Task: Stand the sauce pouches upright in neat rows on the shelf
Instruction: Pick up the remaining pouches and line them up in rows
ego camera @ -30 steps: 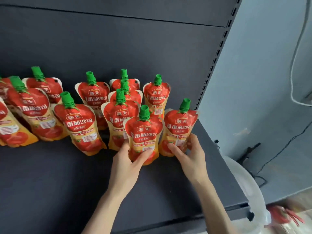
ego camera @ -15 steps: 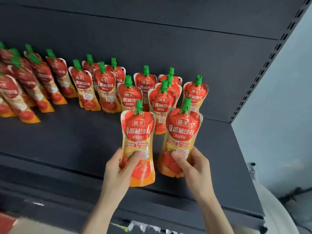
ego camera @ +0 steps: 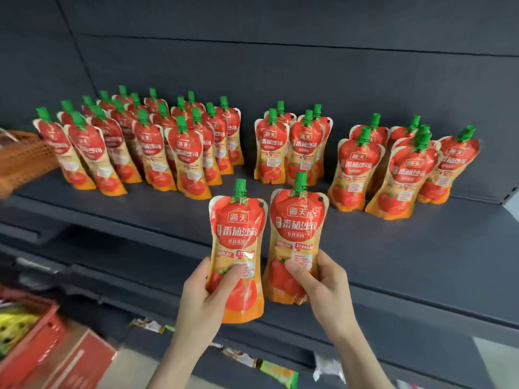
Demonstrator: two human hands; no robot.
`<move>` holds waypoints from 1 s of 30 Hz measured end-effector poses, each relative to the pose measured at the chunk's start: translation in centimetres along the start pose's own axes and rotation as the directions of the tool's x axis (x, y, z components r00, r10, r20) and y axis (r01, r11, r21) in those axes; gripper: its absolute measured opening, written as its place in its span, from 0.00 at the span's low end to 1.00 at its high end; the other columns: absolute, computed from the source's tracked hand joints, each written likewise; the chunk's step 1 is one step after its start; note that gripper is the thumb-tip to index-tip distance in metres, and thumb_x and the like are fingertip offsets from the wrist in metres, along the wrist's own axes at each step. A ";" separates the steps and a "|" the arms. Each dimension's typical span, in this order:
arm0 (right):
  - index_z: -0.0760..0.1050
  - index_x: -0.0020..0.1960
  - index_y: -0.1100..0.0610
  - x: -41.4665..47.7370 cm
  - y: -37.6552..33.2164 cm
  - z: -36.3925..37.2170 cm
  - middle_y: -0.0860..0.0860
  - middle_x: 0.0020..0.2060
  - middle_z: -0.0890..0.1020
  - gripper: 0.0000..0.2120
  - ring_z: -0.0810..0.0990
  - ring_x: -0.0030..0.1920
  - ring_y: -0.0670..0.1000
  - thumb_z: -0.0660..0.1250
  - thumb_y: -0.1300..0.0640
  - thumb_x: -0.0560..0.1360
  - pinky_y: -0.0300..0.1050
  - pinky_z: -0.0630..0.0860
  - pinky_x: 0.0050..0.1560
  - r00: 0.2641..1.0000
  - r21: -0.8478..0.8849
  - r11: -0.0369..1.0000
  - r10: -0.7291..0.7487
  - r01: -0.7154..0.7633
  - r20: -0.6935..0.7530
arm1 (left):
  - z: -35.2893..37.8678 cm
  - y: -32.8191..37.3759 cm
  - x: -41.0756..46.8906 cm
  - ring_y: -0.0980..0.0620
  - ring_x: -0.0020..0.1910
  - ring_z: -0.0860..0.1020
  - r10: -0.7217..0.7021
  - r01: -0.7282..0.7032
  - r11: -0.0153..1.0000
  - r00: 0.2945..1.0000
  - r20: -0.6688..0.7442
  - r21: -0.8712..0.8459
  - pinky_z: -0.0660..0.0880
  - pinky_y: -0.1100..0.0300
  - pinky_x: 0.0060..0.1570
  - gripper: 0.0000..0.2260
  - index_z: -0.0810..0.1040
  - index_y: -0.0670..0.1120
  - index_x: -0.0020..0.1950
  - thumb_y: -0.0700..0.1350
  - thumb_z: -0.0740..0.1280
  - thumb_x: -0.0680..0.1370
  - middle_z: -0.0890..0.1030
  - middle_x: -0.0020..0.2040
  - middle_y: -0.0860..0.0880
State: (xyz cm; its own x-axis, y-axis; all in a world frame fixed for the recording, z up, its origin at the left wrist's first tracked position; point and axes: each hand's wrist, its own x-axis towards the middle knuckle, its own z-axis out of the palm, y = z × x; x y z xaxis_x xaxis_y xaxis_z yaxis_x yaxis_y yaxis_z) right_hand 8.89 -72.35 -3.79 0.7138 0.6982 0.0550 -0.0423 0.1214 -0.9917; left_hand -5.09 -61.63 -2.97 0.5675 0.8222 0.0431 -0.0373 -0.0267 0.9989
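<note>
Sauce pouches, two in hand: the left pouch is gripped by the left hand, the right pouch by the right hand. Each hand is closed around the lower part of its pouch, thumb across the printed front, remaining fingers behind and not visible.

Orientation: both held pouches have the long axis near vertical, green caps up, orange bases down, printed faces toward the camera. Left pouch leans slightly, cap end tipped to the right. Right pouch sits higher, with its cap above the left one's. The two are side by side, edges nearly touching; contact cannot be confirmed.

Position: both are in front of the dark shelf. Left pouch's base overlaps the shelf's front edge. Right pouch's base looks to be at or just above the shelf surface; cannot tell whether it rests there.

Shelf stock, all upright with caps up:
- left block, dense, several rows deep, pouches fanning leftward toward the frame edge.
- middle group, a few pouches, two in front and others behind.
- right group, front pouches leaning slightly, rows less even.
Gaps of bare shelf separate the three groups.

An orange basket sits at the shelf's left end, just beside the left block. Below the shelf at lower left, a red crate, blurred.
</note>
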 end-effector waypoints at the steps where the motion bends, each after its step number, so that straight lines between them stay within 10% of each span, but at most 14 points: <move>1: 0.78 0.52 0.57 0.0 0.3 1.7 0.51 0.45 0.85 0.10 0.84 0.46 0.51 0.69 0.58 0.71 0.42 0.80 0.43 1.000 -0.012 1.000 0.003 -0.003 -0.007 | -1.7 -0.1 0.5 0.60 0.44 0.82 0.004 -0.004 1.000 1.000 0.000 0.004 0.75 0.70 0.35 0.11 0.78 0.49 0.50 0.49 0.68 0.70 0.84 0.43 0.56; 21: 0.78 0.51 0.56 13.3 2.0 20.4 0.49 0.43 0.85 0.07 0.84 0.43 0.48 0.69 0.59 0.73 0.36 0.77 0.37 0.993 -0.090 0.990 -0.111 0.106 -0.047 | -17.5 -0.4 19.4 0.60 0.48 0.81 0.141 -0.141 0.990 0.989 -0.040 0.004 0.77 0.68 0.43 0.07 0.77 0.50 0.52 0.44 0.68 0.74 0.83 0.47 0.59; 30: 0.77 0.56 0.58 15.6 3.8 24.7 0.46 0.46 0.85 0.12 0.83 0.48 0.45 0.69 0.61 0.72 0.35 0.77 0.44 0.983 -0.143 0.983 -0.132 0.114 -0.124 | -21.6 -1.4 25.2 0.62 0.53 0.79 0.158 -0.162 0.987 0.966 0.207 0.004 0.75 0.70 0.48 0.10 0.74 0.55 0.55 0.45 0.67 0.75 0.81 0.51 0.58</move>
State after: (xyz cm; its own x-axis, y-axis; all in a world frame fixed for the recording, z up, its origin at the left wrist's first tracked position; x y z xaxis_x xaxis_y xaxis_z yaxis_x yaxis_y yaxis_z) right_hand 2.55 -43.59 -3.84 0.7945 0.5828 0.1708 0.1401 0.0979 -0.9853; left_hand -8.49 -28.62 -3.61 0.7124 0.6719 0.2025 -0.1257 -0.1618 0.9788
